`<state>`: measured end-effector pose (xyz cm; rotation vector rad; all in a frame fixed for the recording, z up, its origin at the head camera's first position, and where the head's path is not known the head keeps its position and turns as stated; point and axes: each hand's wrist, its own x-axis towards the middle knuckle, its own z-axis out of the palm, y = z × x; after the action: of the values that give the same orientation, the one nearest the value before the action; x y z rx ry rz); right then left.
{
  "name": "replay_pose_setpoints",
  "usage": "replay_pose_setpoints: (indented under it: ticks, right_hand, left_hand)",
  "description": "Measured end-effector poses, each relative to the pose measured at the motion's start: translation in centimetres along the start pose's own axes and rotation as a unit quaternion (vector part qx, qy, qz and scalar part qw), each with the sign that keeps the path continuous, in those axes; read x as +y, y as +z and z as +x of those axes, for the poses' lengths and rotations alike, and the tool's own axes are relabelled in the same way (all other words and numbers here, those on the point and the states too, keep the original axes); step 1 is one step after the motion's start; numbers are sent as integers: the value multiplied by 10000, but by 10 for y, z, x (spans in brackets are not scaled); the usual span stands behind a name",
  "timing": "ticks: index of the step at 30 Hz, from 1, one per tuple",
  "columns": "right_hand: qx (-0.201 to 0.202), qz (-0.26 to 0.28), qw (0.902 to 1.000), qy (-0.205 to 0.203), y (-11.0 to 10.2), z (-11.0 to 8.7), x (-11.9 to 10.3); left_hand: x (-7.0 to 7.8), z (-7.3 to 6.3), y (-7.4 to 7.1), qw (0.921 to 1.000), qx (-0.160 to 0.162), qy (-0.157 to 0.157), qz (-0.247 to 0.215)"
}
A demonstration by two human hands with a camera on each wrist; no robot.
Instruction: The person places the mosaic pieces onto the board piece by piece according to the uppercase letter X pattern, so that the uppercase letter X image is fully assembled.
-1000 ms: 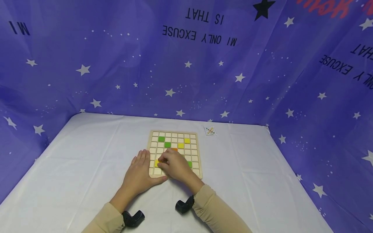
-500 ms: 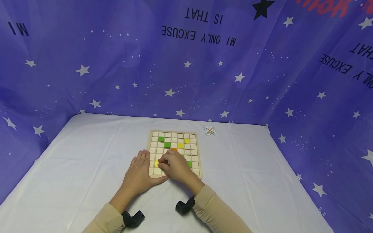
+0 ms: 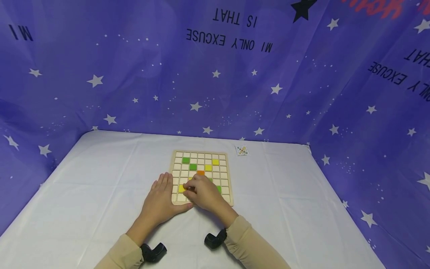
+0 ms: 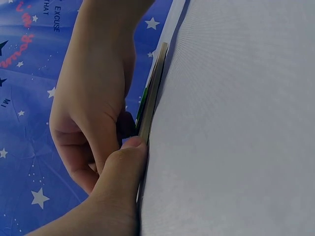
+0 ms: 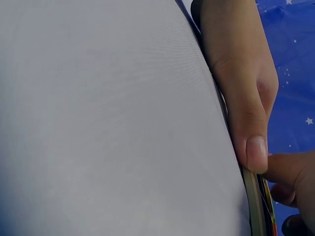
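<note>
In the head view a square wooden board (image 3: 230,179) with a grid of pale tiles lies on the table. Green, yellow and orange tiles break up the pale ones. My left hand (image 3: 161,203) rests at its lower left corner, straight fingers along the left side and thumb (image 4: 129,157) along the front edge. Over the lower middle of the board is my right hand (image 3: 205,192), its fingers bent. Its index and thumb tips are right at the edge of a yellow tile (image 3: 181,188) lying flat in the grid; I cannot tell whether they pinch anything. That hand covers several squares.
A small card (image 3: 242,150) printed with a coloured grid lies beyond the board's upper right corner. White cloth covers the table (image 3: 268,224), with a blue star-printed curtain (image 3: 201,86) behind it. A black device (image 3: 153,253) sits at each wrist.
My right hand has shifted slightly right and towards me, showing more of the lower-left yellow tile and the edge of another yellow one above it. The left hand and board stay put.
</note>
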<state>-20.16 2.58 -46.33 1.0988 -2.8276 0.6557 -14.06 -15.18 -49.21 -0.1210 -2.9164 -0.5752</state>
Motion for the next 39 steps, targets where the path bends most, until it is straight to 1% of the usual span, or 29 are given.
replay_pose_setpoints:
  ticks: [4,7,13,18,22,29,35,39]
  right_hand:
    - [66,224,9996,162,-5,-5,4]
    - [168,348,9986,366,-12,-11,10]
    - [234,256,9961,805,-26,-27,37]
    - [173,350,9908,1293,-31,-36,59]
    - [-34,361,9875,1532,-30,-39,68]
    - [-501,259,9852,1618,-27,-42,71]
    - [-589,257,9844,1637,-25,-42,73]
    - [-561,198,9846,1646,-26,-42,73]
  left_hand:
    - [1,0,0,10000,44,-1,-44]
    - [2,1,0,9999,64,-8,-95]
    - [3,0,0,9999,39,-52,-139]
    - [4,0,-3,9998,-3,-94,-188]
    - [3,0,-5,9998,-32,-95,-185]
    - [2,-1,-3,9997,-26,-102,-220]
    - [3,0,-3,9995,-79,-117,-267]
    - [3,-1,-4,9998,-88,-111,-121]
